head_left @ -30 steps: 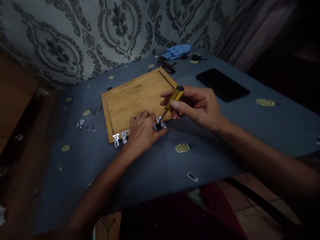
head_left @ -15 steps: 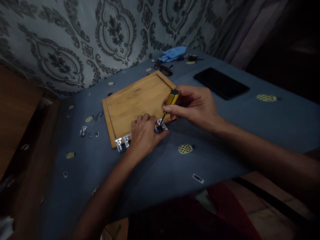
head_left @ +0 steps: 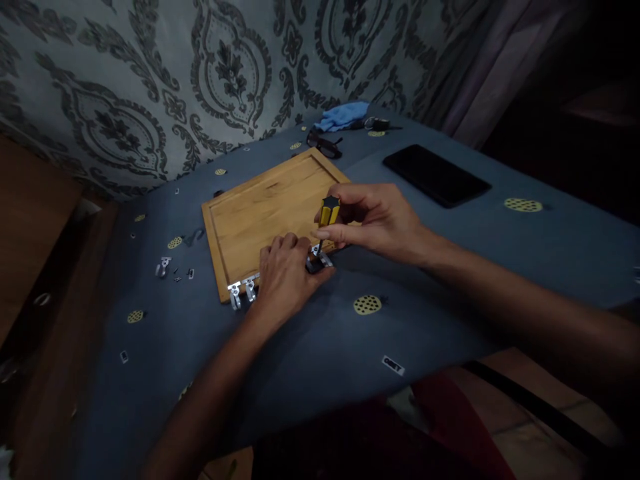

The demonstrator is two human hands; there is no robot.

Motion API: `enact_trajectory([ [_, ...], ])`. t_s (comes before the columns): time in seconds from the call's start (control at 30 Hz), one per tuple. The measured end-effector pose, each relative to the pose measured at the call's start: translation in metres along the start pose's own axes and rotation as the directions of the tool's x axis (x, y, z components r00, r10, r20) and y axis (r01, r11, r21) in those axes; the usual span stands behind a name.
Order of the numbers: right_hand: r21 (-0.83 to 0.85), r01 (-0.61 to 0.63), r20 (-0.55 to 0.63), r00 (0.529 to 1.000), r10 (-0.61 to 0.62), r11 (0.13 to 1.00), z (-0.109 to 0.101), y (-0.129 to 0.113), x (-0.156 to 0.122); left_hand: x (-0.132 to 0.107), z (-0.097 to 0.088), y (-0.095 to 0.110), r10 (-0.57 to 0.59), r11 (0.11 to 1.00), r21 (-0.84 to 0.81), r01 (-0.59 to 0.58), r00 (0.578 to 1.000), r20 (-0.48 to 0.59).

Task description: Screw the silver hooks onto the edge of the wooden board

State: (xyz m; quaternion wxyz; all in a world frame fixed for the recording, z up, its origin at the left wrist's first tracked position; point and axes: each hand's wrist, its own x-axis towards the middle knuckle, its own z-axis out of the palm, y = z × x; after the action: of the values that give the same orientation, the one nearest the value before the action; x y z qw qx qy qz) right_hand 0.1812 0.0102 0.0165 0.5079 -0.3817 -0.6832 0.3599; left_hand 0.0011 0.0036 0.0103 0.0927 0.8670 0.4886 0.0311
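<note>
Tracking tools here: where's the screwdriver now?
Near the middle of the head view, the screwdriver is in the right hand, tip down at a metal fitting on the near edge of the wooden board.

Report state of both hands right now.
Left hand: on the wooden board's near edge, fingers bent; whether it grips anything cannot be told.
Right hand: closed, holding the screwdriver.

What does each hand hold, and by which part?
The right hand holds the screwdriver by its handle. The left hand lies over the near edge of the board; whether it grips the adjacent metal fitting cannot be told.
</note>
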Motion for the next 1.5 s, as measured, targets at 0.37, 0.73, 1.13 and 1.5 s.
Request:
enact_trajectory([
  [0.37,-0.011,0.073,-0.313,0.947,-0.073,0.997,-0.003,-0.014,-0.010,-0.001,0.003,0.000,0.007,1.000,0.021,-0.006,1.000,-0.017],
  [0.73,0.040,-0.001,-0.265,0.964,0.012,0.999,-0.001,-0.002,-0.020,-0.002,0.003,0.002,-0.009,1.000,-0.016,0.009,1.000,0.007],
  [1.13,0.003,-0.011,-0.276,0.961,0.012,1.000,0.000,-0.004,-0.021,-0.001,0.001,0.003,-0.007,0.999,-0.032,0.008,0.999,0.038],
  [1.5,-0.079,-0.011,-0.243,0.970,-0.008,0.997,0.000,-0.006,-0.022,-0.001,0.001,0.003,-0.002,1.000,-0.025,0.003,1.000,0.030],
])
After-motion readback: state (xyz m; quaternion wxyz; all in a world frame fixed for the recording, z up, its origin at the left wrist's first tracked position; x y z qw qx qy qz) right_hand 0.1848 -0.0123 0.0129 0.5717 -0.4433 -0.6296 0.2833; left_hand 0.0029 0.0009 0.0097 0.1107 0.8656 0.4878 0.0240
